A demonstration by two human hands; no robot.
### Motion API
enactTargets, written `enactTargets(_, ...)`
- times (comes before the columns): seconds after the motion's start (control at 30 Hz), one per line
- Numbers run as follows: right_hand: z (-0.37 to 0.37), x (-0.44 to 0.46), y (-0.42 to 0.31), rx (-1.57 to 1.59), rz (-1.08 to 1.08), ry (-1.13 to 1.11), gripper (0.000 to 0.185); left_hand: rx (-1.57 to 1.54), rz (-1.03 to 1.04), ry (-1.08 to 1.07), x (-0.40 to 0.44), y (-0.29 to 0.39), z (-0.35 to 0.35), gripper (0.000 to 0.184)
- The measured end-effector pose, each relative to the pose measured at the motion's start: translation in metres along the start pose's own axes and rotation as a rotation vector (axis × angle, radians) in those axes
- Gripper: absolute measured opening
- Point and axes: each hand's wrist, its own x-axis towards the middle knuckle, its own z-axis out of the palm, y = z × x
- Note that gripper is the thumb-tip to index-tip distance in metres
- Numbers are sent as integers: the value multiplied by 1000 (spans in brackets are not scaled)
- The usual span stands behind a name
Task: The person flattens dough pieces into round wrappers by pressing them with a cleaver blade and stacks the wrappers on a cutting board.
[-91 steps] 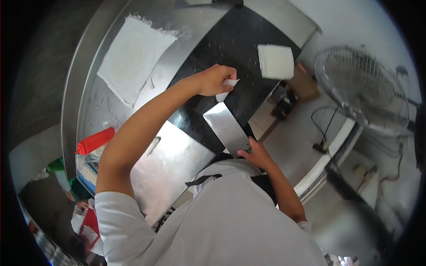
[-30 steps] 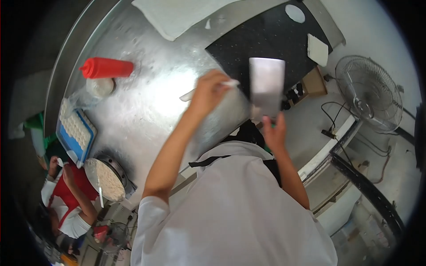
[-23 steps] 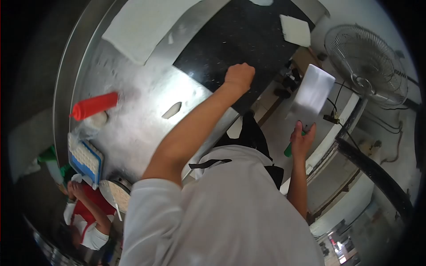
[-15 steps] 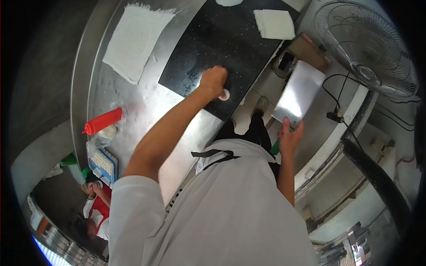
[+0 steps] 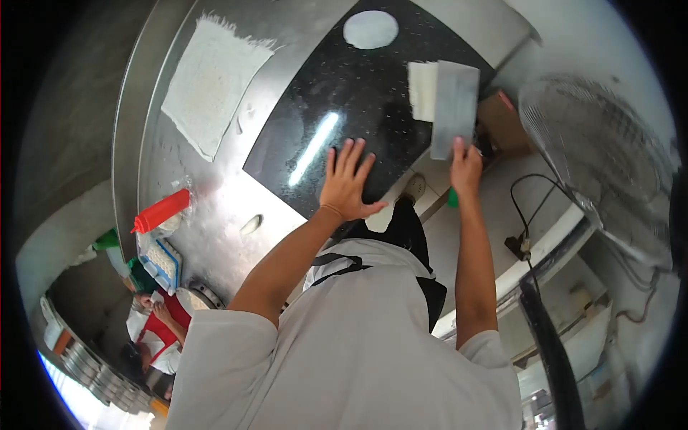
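My left hand (image 5: pixel 347 185) is open, fingers spread, over the near edge of a black speckled board (image 5: pixel 358 93). Whether it touches the surface I cannot tell. In my right hand (image 5: pixel 466 168) is a cleaver (image 5: pixel 456 107) with a broad metal blade and a green handle, mostly hidden by the hand. Its blade overlaps a folded pale cloth (image 5: pixel 421 89) at the board's right edge; contact is unclear. A thin round white dough disc (image 5: pixel 370 30) lies at the board's far end.
On the metal table (image 5: pixel 222 193) are a frayed white cloth (image 5: pixel 211 82), a red squeeze bottle (image 5: pixel 163 211) and a blue-edged tray (image 5: pixel 165 264) of pale pieces. A fan (image 5: pixel 591 136) and cardboard box (image 5: pixel 505 122) stand right. Another person (image 5: pixel 161 326) is at lower left.
My left hand has gone from closed to spread, and the small pinkish-white piece beside it no longer shows. The cleaver has moved up to the folded cloth. The view has shifted, showing the whole dough disc.
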Motion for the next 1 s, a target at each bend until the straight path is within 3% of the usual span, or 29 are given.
enactTargets(0.03, -10, 1, -12, -11, 113, -74, 58, -14, 11, 8, -1, 1, -1, 104)
enactTargets(0.1, -21, 7, -35, -11, 102, -77, 59, -41, 44, 46, -2, -3, 0, 99)
enactTargets(0.23, -26, -14, -93, 157, 278, -38, 58, -150, 129, 158, -1, -7, 8, 93)
enactTargets(0.37, -2, -19, -45, -49, 126, -30, 52, -236, 227, 223, -13, -8, 8, 87)
enactTargets(0.53, -39, -130, -80, 137, 258, 48, 53, -330, 310, 350, 0, -20, 5, 77)
enactTargets(0.7, -57, -285, -16, 110, 381, 113, 49, -969, -43, 398, 45, -27, -30, 71)
enactTargets(0.8, -53, -339, -21, 96, 483, 60, 51, -292, 103, 611, 12, 3, -13, 78)
enactTargets(0.83, -50, -348, -13, 32, 435, 24, 51, -61, 262, 406, -21, -15, 14, 86)
enactTargets(0.9, -39, -351, 8, -89, 324, -35, 53, -135, 189, 458, -16, -27, 19, 85)
enactTargets(1.0, -32, -326, -45, 9, 115, -206, 53, -491, 65, 472, -5, -34, 2, 80)
